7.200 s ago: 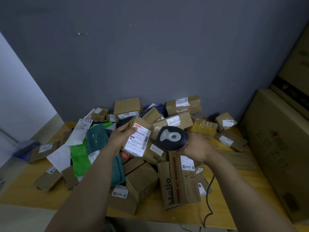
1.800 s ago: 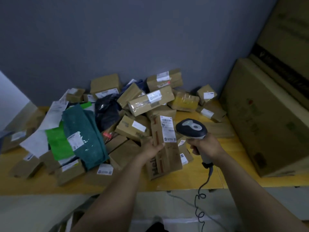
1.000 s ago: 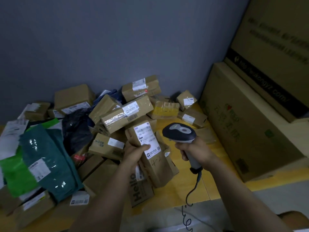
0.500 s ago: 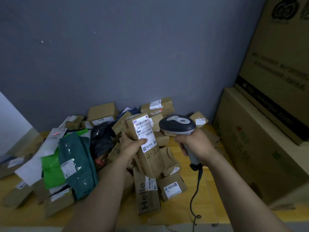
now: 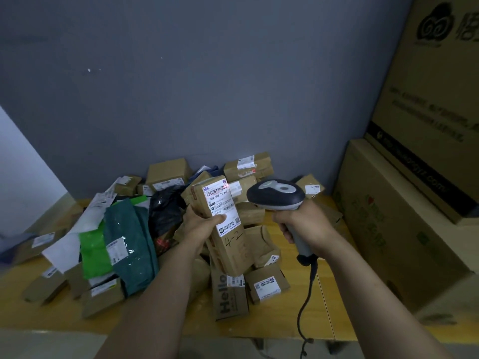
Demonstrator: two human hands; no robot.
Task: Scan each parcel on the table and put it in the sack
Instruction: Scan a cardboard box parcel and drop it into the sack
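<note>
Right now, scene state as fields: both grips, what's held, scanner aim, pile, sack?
left grip: holds tall brown parcel upright, label facing camera, "4-2" handwritten
right grip: holds corded scanner by handle
scanner aim: head toward the label's top; reddish glow there
pile: boxes and mailers heaped on table
sack: not in view

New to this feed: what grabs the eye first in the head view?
First, the tall brown box marked 4-2, held up mid-frame in the left hand, label facing the camera. Just right of it, the right hand grips a corded scanner aimed at that label. Behind both, a heap of parcels covers the wooden table, with a teal mailer at left.
</note>
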